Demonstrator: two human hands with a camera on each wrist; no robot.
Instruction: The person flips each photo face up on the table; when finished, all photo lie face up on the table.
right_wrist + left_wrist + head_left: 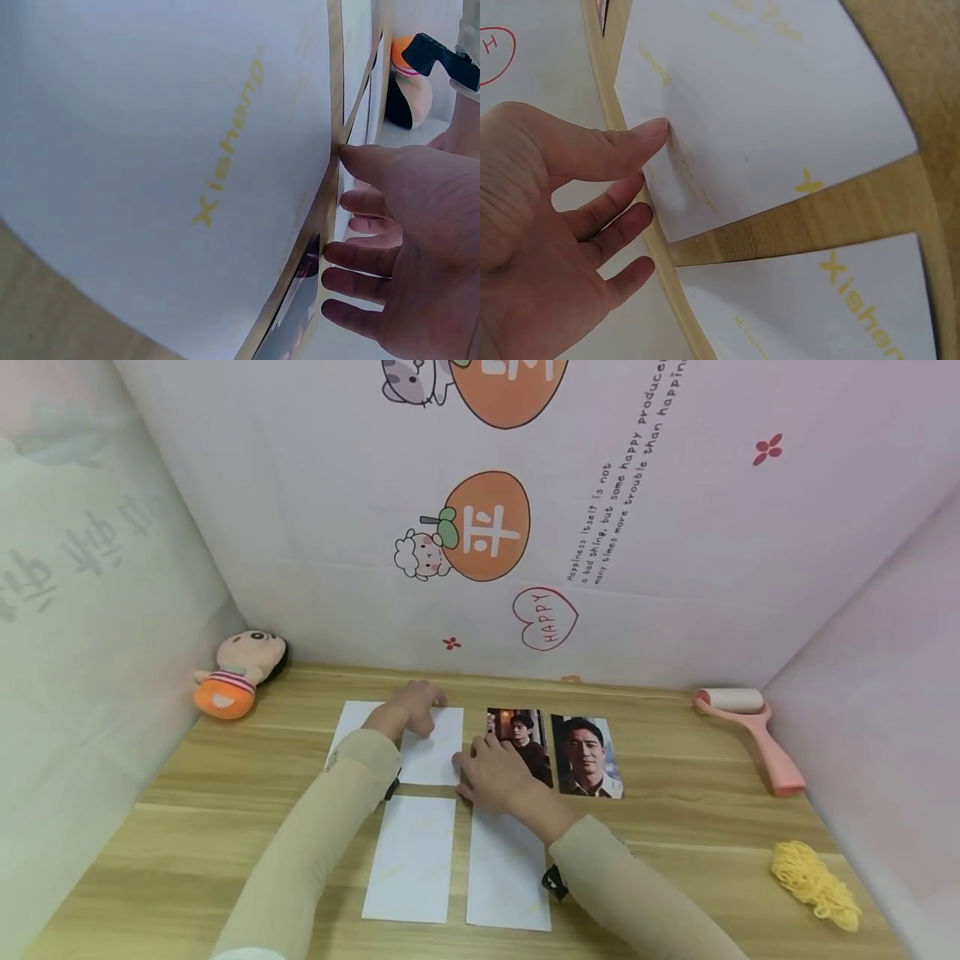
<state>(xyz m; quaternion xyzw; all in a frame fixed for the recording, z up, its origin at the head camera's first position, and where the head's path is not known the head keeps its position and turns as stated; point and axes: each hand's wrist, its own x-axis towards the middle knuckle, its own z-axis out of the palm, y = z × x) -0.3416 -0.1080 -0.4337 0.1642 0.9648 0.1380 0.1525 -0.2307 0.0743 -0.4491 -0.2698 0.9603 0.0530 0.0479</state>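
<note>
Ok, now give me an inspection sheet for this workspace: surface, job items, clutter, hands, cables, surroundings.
Surface: wood-grain table, no spill seen.
Job items: four white cards with yellow marks; two face-up photo cards in the back row.
Clutter: doll at left; pink-handled roller and yellow yarn at right.
Hands: left hand, thumb on a back-row white card, pinch unclear; right hand relaxed, gripping nothing.
Cables: nothing seen.
Surroundings: white walls, the back one printed.

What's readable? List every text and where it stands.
"HAPPY": red heart on the back wall.
"Happiness itself is not a bad thing, but some happy producer... many times more trouble than happin...": same wall, cropped.
"平": lower orange fruit.
"Xisheng": white sheet.
Unreadable: left-wall characters, blurred; sheet's small print; character on upper fruit, cropped.
</note>
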